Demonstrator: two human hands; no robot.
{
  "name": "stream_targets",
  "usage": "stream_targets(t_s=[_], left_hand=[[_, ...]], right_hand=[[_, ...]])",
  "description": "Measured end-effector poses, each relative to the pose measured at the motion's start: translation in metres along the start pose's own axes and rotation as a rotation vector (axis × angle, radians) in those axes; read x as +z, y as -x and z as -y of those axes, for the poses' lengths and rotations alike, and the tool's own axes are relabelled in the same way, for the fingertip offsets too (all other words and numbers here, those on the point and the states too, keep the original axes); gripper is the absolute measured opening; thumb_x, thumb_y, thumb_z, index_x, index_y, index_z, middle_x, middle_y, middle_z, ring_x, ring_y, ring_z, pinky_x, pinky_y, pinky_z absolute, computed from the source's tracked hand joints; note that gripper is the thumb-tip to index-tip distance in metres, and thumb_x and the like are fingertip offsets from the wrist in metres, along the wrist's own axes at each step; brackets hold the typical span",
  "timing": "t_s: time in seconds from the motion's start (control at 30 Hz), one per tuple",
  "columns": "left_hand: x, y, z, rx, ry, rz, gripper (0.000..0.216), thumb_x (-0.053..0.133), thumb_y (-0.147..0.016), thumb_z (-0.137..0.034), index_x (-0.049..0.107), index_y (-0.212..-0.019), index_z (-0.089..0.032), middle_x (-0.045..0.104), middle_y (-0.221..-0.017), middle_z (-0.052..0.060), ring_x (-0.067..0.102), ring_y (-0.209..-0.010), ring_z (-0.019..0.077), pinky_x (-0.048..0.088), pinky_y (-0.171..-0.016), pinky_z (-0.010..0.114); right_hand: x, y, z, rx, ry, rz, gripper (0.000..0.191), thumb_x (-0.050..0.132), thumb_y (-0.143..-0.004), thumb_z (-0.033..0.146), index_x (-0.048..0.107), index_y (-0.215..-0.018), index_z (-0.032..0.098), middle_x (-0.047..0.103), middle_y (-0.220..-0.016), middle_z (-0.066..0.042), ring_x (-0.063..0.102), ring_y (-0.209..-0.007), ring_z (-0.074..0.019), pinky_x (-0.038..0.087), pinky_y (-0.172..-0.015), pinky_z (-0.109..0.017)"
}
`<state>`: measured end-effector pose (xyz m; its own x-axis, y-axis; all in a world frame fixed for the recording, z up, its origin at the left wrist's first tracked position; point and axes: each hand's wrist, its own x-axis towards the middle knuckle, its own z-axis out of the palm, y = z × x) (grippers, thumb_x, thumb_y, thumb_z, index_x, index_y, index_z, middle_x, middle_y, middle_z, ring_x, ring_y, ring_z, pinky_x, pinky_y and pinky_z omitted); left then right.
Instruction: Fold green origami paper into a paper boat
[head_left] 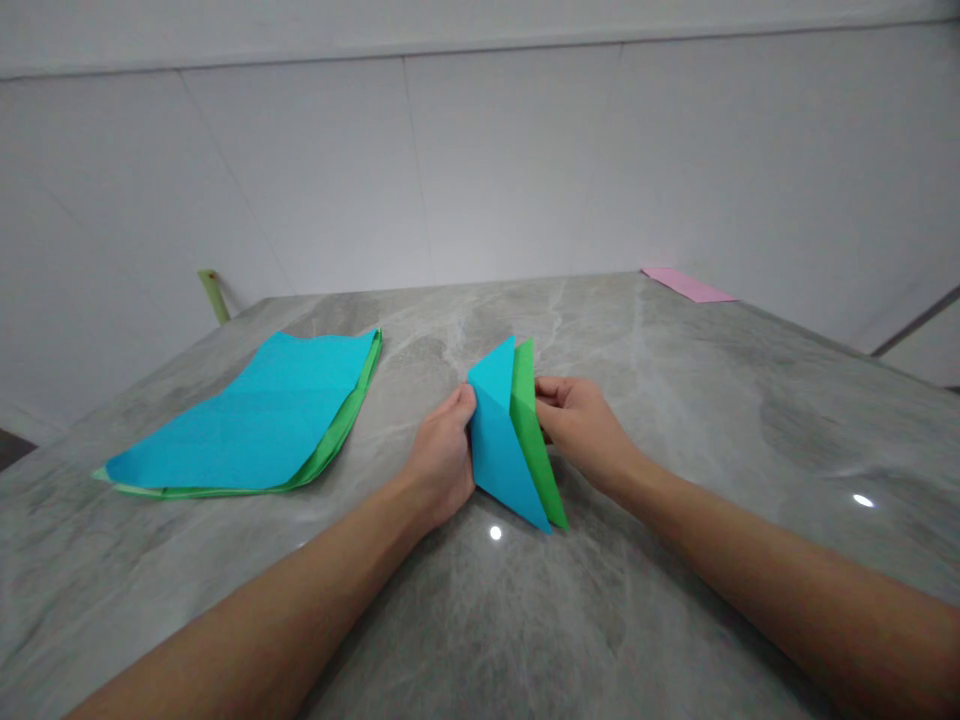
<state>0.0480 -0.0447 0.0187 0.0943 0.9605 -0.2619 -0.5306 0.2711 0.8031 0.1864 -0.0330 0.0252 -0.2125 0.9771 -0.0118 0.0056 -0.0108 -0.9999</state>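
A folded piece of paper (501, 440), blue on one face with a green part (534, 430) on its right, stands tilted above the grey table between my hands. My left hand (444, 450) grips its left edge, the thumb lying on the blue side and the other fingers hidden behind. At the green side, my right hand (581, 425) is closed, its fingertips partly hidden by the paper and holding that edge. Further left lies a stack of blue and green paper sheets (255, 415), with a blue sheet on top.
Grey marbled table (420, 620) spreads under everything. A pink sheet of paper (688, 284) lies at the far right edge. White wall panels (510, 170) rise behind the table. A light green strip-like object (214, 296) stands at the far left edge.
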Motion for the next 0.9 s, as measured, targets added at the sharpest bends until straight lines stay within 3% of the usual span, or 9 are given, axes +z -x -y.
stream_targets(t_s=[0.13,0.23,0.3,0.43,0.5,0.6,0.7,0.8,0.9], left_hand=[[0.006,0.006,0.01,0.004,-0.021,0.007,0.029,0.042,-0.103,-0.025,0.064,-0.12,-0.018,0.074,-0.111,0.009,0.067,-0.11,0.0245,0.053,-0.098,0.041],[0.006,0.007,0.017,0.063,-0.069,0.023,0.027,0.045,-0.102,-0.026,0.066,-0.116,-0.019,0.071,-0.12,0.008,0.062,-0.12,0.0237,0.047,-0.106,0.037],[0.003,0.006,0.02,0.102,-0.119,0.101,0.028,0.054,-0.099,-0.032,0.063,-0.123,-0.021,0.068,-0.126,0.008,0.059,-0.124,0.0256,0.045,-0.108,0.038],[-0.003,0.005,0.018,0.18,-0.29,0.165,0.095,0.086,-0.073,-0.026,0.032,-0.151,-0.022,0.057,-0.137,0.016,0.059,-0.122,0.031,0.05,-0.101,0.043],[-0.005,0.003,0.015,0.179,-0.325,0.12,0.108,0.087,-0.069,-0.021,0.02,-0.155,-0.02,0.051,-0.138,0.02,0.06,-0.116,0.0323,0.055,-0.091,0.044],[-0.005,0.001,0.01,0.157,-0.277,0.051,0.095,0.08,-0.074,-0.021,0.025,-0.152,-0.017,0.053,-0.129,0.022,0.062,-0.108,0.0322,0.059,-0.077,0.044],[-0.005,0.0,0.007,0.153,-0.234,0.033,0.078,0.076,-0.076,-0.019,0.038,-0.144,-0.015,0.058,-0.117,0.017,0.062,-0.1,0.0285,0.059,-0.075,0.042],[-0.006,0.001,0.007,0.149,-0.235,0.046,0.067,0.074,-0.076,-0.018,0.044,-0.136,-0.015,0.059,-0.111,0.015,0.063,-0.096,0.0259,0.058,-0.073,0.039],[-0.006,0.002,0.006,0.152,-0.236,0.058,0.057,0.072,-0.077,-0.017,0.047,-0.128,-0.014,0.059,-0.109,0.013,0.062,-0.094,0.0242,0.057,-0.072,0.037]], right_hand=[[0.01,0.003,-0.002,-0.032,0.032,0.044,0.016,0.061,-0.067,0.025,0.069,-0.077,0.016,0.067,-0.062,-0.001,0.058,-0.055,-0.015,0.046,-0.052,-0.026],[0.01,0.001,-0.007,-0.137,0.149,-0.027,0.011,0.059,-0.065,0.021,0.067,-0.071,0.017,0.069,-0.068,-0.003,0.059,-0.064,-0.0176,0.047,-0.058,-0.028],[0.008,0.0,-0.009,-0.205,0.246,-0.094,0.007,0.058,-0.064,0.019,0.065,-0.066,0.018,0.069,-0.069,-0.003,0.059,-0.068,-0.0194,0.046,-0.062,-0.029],[-0.005,-0.006,-0.007,-0.294,0.439,-0.241,0.005,0.059,-0.068,0.019,0.064,-0.067,0.019,0.068,-0.069,-0.004,0.057,-0.065,-0.0193,0.041,-0.06,-0.029],[-0.019,-0.012,0.0,-0.362,0.61,-0.316,0.008,0.057,-0.072,0.019,0.064,-0.069,0.019,0.068,-0.069,-0.004,0.056,-0.062,-0.0185,0.037,-0.06,-0.03],[-0.053,-0.024,0.014,-0.486,1.035,-0.432,0.019,0.051,-0.078,0.015,0.066,-0.067,0.019,0.068,-0.068,-0.007,0.054,-0.064,-0.0198,0.031,-0.062,-0.032],[-0.089,-0.035,0.024,-0.518,1.407,-0.393,0.027,0.048,-0.079,0.009,0.067,-0.062,0.018,0.071,-0.073,-0.011,0.056,-0.08,-0.0255,0.03,-0.07,-0.037],[-0.112,-0.042,0.02,-0.464,1.562,-0.443,0.027,0.051,-0.081,0.009,0.073,-0.068,0.019,0.075,-0.08,-0.01,0.053,-0.088,-0.028,0.028,-0.075,-0.042],[-0.119,-0.049,0.004,-0.419,1.581,-0.46,0.028,0.052,-0.085,0.012,0.078,-0.078,0.021,0.076,-0.088,-0.009,0.052,-0.09,-0.0295,0.026,-0.077,-0.045]])
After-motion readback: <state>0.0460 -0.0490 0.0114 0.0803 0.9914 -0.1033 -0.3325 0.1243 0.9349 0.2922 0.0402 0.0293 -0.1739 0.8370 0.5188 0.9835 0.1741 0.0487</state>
